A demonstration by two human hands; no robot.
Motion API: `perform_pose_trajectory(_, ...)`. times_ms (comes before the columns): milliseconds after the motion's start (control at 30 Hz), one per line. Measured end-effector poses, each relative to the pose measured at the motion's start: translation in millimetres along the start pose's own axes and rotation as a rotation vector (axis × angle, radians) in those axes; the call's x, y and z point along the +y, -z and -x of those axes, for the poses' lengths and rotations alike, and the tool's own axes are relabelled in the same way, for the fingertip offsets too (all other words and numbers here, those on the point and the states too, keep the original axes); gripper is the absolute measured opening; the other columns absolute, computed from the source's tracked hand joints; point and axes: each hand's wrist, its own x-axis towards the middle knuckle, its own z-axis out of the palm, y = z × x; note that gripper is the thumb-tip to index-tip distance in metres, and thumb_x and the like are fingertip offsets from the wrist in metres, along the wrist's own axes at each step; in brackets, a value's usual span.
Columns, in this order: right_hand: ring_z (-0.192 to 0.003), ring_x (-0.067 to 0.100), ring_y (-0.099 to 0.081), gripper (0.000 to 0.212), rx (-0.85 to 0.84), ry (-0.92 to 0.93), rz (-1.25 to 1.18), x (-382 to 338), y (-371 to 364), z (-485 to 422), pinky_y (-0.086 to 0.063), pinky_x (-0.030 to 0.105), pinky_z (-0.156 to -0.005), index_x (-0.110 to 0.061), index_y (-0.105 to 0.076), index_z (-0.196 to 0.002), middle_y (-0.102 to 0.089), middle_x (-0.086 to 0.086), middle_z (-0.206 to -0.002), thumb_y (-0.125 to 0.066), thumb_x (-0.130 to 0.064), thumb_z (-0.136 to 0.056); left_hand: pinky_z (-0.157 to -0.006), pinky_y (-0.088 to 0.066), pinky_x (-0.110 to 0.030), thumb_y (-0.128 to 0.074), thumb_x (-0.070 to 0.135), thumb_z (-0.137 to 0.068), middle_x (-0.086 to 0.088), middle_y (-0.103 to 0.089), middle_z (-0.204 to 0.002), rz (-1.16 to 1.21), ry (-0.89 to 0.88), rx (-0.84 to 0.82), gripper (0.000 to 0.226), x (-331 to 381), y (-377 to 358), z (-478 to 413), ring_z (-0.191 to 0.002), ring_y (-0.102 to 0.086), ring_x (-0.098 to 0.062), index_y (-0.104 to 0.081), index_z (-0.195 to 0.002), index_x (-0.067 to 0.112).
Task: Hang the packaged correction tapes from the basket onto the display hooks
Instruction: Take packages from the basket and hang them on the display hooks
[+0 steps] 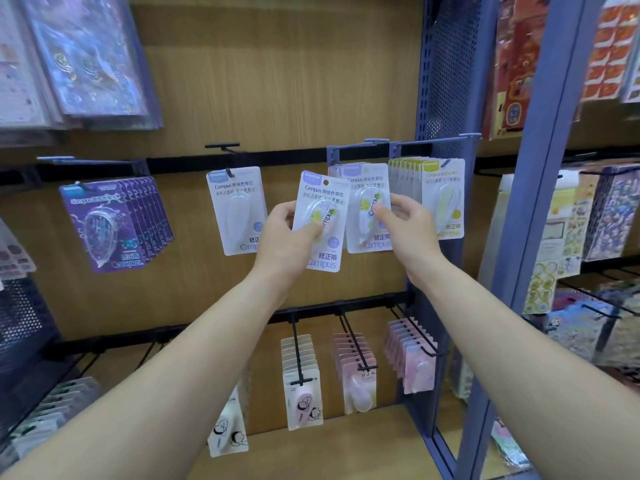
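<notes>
Head view shows a packaged correction tape (329, 209), a white card with a clear blister and the word Campus, held in the left hand (284, 240). The thumb lies across the front of the blister and the other fingers (282, 207) curl behind the card's left edge, so the pack is pinched between them. It tilts slightly, and the punched hole near its top sits on no hook. Its right edge lies just against the neighbouring front pack (363, 188).

The right hand (410, 230) pinches that front pack, thumb on its face and the remaining fingers behind its right edge. The pack belongs to a hanging stack whose blue hook (360, 144) juts out above the right fingertips.

Just right of the right hand's fingers hangs a stack of yellow-green packs (446, 202). Left of the left hand's fingers, partly hidden behind them, a single white pack (235, 209) hangs under a black hook (223, 146). Well beyond it to the left hangs a stack of purple packs (104, 223).

Below both wrists a lower rail carries long black hooks with rows of white and pink packs (358, 375). A wooden backboard (277, 81) stands behind everything. A blue perforated panel (446, 64) rises above the right fingers, and more stationery hangs on the shelving beyond it.
</notes>
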Motion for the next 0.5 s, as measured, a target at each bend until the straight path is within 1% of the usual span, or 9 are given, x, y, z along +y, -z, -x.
perform_pose_trajectory(100,-0.083,-0.013,-0.067,0.024,0.001,0.017,-0.011,1.1,-0.2,-0.9,-0.047,0.003,-0.063,-0.02,-0.068,-0.124,-0.074,-0.015,-0.1,-0.061,-0.024,-0.101,-0.052,-0.051,-0.013,-0.063,0.008,-0.097,0.004,-0.069,-0.116,0.004,-0.004,0.005,0.032,-0.8,-1.3,0.2,-0.088,-0.069,-0.005,-0.057,-0.127,0.018)
perform_pose_trajectory(200,-0.088,-0.008,-0.069,0.023,0.015,0.022,-0.019,2.4,0.6,-1.4,-0.05,0.007,-0.068,-0.02,-0.068,-0.123,-0.075,-0.013,-0.101,-0.062,-0.025,-0.101,-0.053,-0.052,-0.014,-0.064,0.009,-0.097,0.004,-0.069,-0.116,0.002,-0.006,0.008,0.031,-3.9,-0.6,0.2,-0.09,-0.069,-0.005,-0.057,-0.126,0.019)
perform_pose_trajectory(333,-0.088,-0.003,-0.069,0.02,0.032,-0.01,-0.009,-0.1,-3.4,-6.4,-0.05,0.014,-0.07,-0.02,-0.07,-0.116,-0.075,-0.012,-0.1,-0.061,-0.029,-0.101,-0.053,-0.052,-0.014,-0.063,0.009,-0.098,0.005,-0.07,-0.114,0.004,0.004,0.029,0.031,-8.2,3.5,-1.3,-0.087,-0.07,-0.005,-0.058,-0.127,0.018)
perform_pose_trajectory(433,-0.086,-0.003,-0.068,0.014,0.051,-0.004,0.02,1.4,-3.8,-11.3,-0.05,0.013,-0.067,-0.024,-0.069,-0.111,-0.074,-0.012,-0.099,-0.063,-0.029,-0.1,-0.053,-0.053,-0.015,-0.064,0.009,-0.098,0.006,-0.07,-0.113,0.005,0.003,0.027,0.031,-9.9,4.8,-2.3,-0.088,-0.071,-0.005,-0.058,-0.127,0.019)
perform_pose_trajectory(500,-0.087,0.0,-0.067,0.012,0.045,-0.006,0.081,1.0,-5.2,-14.5,-0.052,0.015,-0.062,-0.028,-0.067,-0.11,-0.071,-0.014,-0.098,-0.064,-0.032,-0.099,-0.054,-0.053,-0.015,-0.064,0.008,-0.098,0.006,-0.07,-0.114,0.012,0.001,0.024,0.031,-9.8,3.8,-4.1,-0.089,-0.071,-0.006,-0.058,-0.126,0.019)
